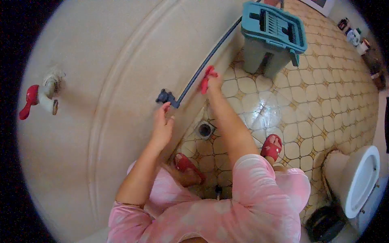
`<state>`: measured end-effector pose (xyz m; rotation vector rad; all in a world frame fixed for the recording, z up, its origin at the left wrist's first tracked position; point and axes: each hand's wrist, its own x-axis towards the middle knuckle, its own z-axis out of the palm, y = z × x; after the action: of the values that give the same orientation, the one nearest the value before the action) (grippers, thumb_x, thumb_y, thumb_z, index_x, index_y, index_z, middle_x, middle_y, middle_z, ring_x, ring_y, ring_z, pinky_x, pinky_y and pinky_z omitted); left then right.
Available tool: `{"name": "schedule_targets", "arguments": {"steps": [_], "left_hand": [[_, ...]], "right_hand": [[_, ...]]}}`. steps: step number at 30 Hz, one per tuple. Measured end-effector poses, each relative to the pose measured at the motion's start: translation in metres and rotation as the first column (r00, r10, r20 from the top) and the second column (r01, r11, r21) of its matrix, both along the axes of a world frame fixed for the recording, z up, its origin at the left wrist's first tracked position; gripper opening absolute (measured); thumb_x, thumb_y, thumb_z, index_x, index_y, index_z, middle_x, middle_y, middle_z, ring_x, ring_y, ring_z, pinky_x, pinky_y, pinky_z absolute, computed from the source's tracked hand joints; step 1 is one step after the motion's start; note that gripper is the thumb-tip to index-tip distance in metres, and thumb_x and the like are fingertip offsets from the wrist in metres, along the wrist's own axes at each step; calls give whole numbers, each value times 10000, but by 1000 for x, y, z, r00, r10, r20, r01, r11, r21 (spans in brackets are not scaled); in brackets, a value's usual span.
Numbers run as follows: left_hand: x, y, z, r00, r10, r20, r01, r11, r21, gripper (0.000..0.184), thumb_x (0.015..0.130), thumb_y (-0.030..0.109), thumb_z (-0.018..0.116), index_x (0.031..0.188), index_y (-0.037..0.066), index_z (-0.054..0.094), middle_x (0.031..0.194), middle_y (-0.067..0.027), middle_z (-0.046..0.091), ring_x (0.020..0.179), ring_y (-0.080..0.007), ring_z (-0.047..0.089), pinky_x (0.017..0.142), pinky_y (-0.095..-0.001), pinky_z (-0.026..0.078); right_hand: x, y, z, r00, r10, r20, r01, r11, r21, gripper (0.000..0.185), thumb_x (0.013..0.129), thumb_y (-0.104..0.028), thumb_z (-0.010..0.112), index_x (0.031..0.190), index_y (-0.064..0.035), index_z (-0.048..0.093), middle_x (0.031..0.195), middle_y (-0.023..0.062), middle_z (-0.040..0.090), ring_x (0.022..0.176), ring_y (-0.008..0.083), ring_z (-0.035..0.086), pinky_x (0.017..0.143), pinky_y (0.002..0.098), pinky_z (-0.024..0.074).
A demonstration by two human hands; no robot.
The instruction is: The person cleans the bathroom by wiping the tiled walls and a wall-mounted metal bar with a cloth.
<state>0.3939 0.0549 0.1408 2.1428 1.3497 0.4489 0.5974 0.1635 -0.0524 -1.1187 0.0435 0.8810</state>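
My left hand [163, 126] is raised just below a dark valve [165, 96] on the wall, thumb and fingers apart. Its fingertips overlap the valve's lower edge; whether they touch is unclear. From the valve a dark blue pipe [208, 58] slants up to the right along the wall. Farther right, my right hand [214, 82] is closed on a bright pink item [206, 79], perhaps a cloth, held close to the wall below the pipe. Blur hides its exact kind.
A mop bucket [272, 30] with a teal top stands at the wall's base. On the left is a red-handled tap [32, 99]. The tiled floor holds a drain [205, 129], a toilet [360, 182], a black bin [325, 224] and several bottles [353, 36].
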Motion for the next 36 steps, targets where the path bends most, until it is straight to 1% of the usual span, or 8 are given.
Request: {"name": "schedule_targets", "arguments": {"steps": [6,9,12,14,17,24,31,36], "left_hand": [[15,-1,-9,986,119,119,-103,985,-138,397,809,-24,476,1193,49,409,1126,-136,479,1026,-230,471,851,-303,374],[8,5,-39,941,165,296,-138,984,-109,283,817,-25,458,1092,41,468,1056,-130,520,952,-224,507,819,-292,392],[17,2,-16,991,63,-115,-79,987,-139,232,796,-46,446,1000,33,523,966,-143,555,902,-258,543,806,-320,417],[7,5,-35,992,-32,-123,26,998,-52,237,775,-60,435,965,27,545,950,-159,565,909,-290,549,806,-350,426],[3,10,-52,984,-39,-173,38,999,-12,284,769,-48,437,1010,43,558,1026,-162,564,991,-315,536,877,-374,409],[-8,22,-67,955,-86,-284,72,996,-61,363,766,-41,450,1098,72,547,1135,-152,537,1102,-329,483,965,-376,368],[-12,18,-66,982,-76,-171,61,994,-90,340,742,-68,454,1037,67,558,1083,-159,563,1043,-344,509,916,-387,391],[2,23,-61,952,-96,-291,46,984,-173,431,765,-96,450,1132,114,539,1136,-159,563,1034,-333,536,923,-377,403]], "right_hand": [[-1,7,-20,789,-104,606,217,969,-117,279,793,-22,590,1069,-18,555,1004,112,591,938,234,550,839,320,433],[-56,-18,-48,884,-73,461,166,972,-164,293,814,-50,584,1104,-31,550,959,93,599,845,206,564,769,313,462],[-111,-68,-54,957,50,284,2,984,-179,250,829,-83,567,1074,-37,554,903,73,606,776,192,573,682,312,476],[-179,-71,-142,975,-22,221,29,999,-30,208,833,-95,552,1033,-36,556,867,51,601,756,179,570,646,310,475],[-261,-83,-223,972,15,234,62,946,-319,172,829,-113,537,986,-45,559,817,46,584,690,189,547,596,324,466],[-131,-43,-183,924,376,76,-270,779,-566,151,798,-86,510,936,-56,567,779,72,574,669,243,567,568,370,477],[37,43,-160,973,76,219,-47,990,-132,115,848,-206,498,785,-133,559,628,52,521,534,213,510,458,350,418],[16,24,-154,971,65,228,-30,987,-155,101,857,-208,480,840,-136,549,644,48,523,521,203,495,444,346,407]]}}
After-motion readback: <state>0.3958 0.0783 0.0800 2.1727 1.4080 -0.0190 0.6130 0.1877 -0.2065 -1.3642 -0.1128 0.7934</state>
